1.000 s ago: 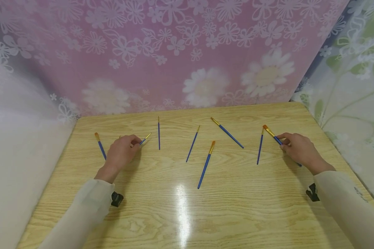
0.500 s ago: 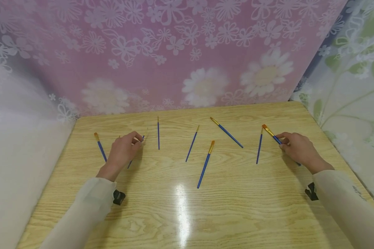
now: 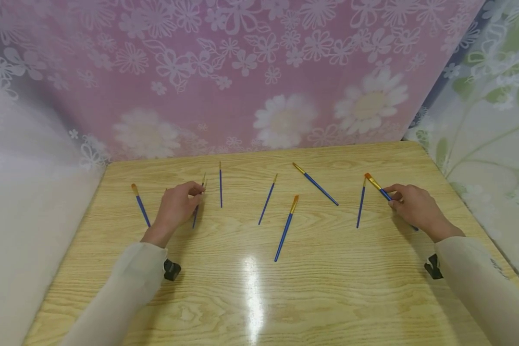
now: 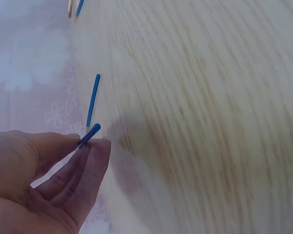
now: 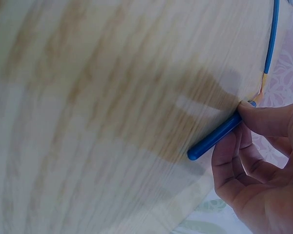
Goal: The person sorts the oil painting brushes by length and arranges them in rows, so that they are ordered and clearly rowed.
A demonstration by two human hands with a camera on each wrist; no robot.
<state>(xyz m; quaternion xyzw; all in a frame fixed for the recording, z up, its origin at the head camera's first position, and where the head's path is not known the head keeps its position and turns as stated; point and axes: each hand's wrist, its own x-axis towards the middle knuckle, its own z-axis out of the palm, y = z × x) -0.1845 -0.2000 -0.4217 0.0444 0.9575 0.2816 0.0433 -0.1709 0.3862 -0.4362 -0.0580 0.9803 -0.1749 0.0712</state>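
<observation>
My left hand (image 3: pixel 177 206) pinches a thin paintbrush (image 3: pixel 195 218) with a blue handle, its gold end pointing to the back of the table. In the left wrist view the handle end of this brush (image 4: pixel 91 134) sits between thumb and fingertips. At the right, my right hand (image 3: pixel 417 209) grips a wider flat paintbrush (image 3: pixel 373 181) with orange bristles between thumb and fingers. Its blue handle (image 5: pixel 215 138) slants down close over the wood in the right wrist view. A thin brush (image 3: pixel 361 206) lies just left of it, the two heads overlapping.
Between the hands lie two thin brushes (image 3: pixel 221 190) (image 3: pixel 267 200), a slanted brush (image 3: pixel 321 187) and a flat brush (image 3: pixel 285 230). Another flat brush (image 3: pixel 141 206) is partly hidden by the left hand. Flowered curtains (image 3: pixel 242 96) border the wooden table (image 3: pixel 328 288).
My left hand has moved right and a little toward the back, and its brush has swung from slanting right to pointing nearly straight back. The right hand stays in place.
</observation>
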